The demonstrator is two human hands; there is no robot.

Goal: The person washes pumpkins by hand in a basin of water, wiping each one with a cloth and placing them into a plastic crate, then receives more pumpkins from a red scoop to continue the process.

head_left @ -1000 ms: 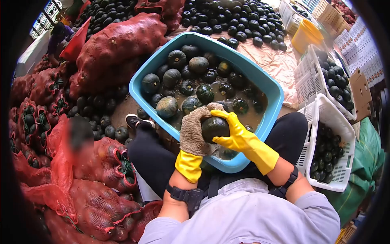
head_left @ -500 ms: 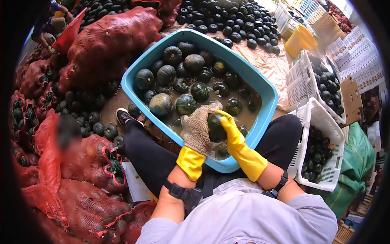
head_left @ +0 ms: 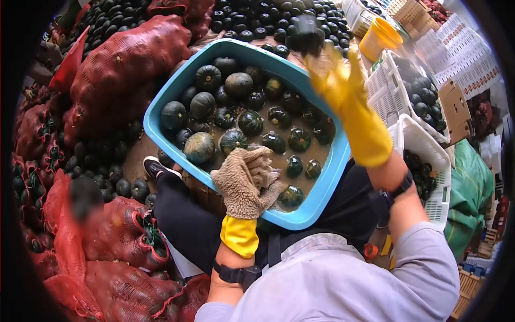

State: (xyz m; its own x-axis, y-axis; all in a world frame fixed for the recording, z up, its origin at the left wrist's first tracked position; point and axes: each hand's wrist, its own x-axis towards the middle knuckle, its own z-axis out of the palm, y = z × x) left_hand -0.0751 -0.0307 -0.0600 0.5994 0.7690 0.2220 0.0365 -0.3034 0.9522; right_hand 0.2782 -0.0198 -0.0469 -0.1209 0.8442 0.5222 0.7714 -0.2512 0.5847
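My left hand (head_left: 247, 180), in a fuzzy brown mitt over a yellow rubber glove, hovers above the near side of a blue tub (head_left: 153, 115). Its fingers are loosely curled and apart, and no squash shows in it. My right hand (head_left: 338, 80), in a yellow rubber glove, reaches out past the tub's far right rim. It is blurred, but its fingers look spread. Just beyond it a dark squash (head_left: 306, 35), smeared by motion, appears in the air, apart from the fingers. Green squashes (head_left: 250, 123) float in the tub's murky water, some striped, some dull.
More dark squashes (head_left: 244, 21) cover a sheet on the floor beyond the tub. Red mesh sacks (head_left: 129, 59) crowd the left. White crates (head_left: 440, 155) with squashes, a yellow bucket (head_left: 381, 38) and a green sack (head_left: 469, 193) stand at right.
My right hand has moved from the mitt out over the tub's far right side, and the squash it held has left it. The mitted left hand has stayed over the tub's near side.
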